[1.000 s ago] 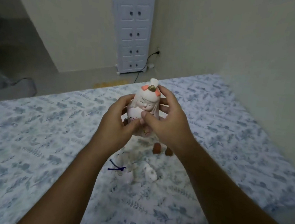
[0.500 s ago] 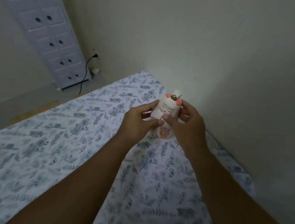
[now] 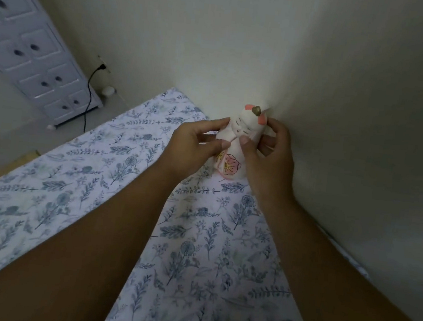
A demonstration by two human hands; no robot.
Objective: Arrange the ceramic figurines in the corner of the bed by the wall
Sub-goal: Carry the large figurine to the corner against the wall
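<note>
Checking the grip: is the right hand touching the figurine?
Touching. The head view shows the right hand with its thumb pressed on the figurine.

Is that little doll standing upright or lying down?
Roughly upright: the figurine has its head on top and base near the bed sheet, held by both hands.

A white ceramic figurine point(image 3: 235, 147) with closed eyes, pink hair buns and a pink flower stands nearly upright, right of frame centre, by the wall.
</note>
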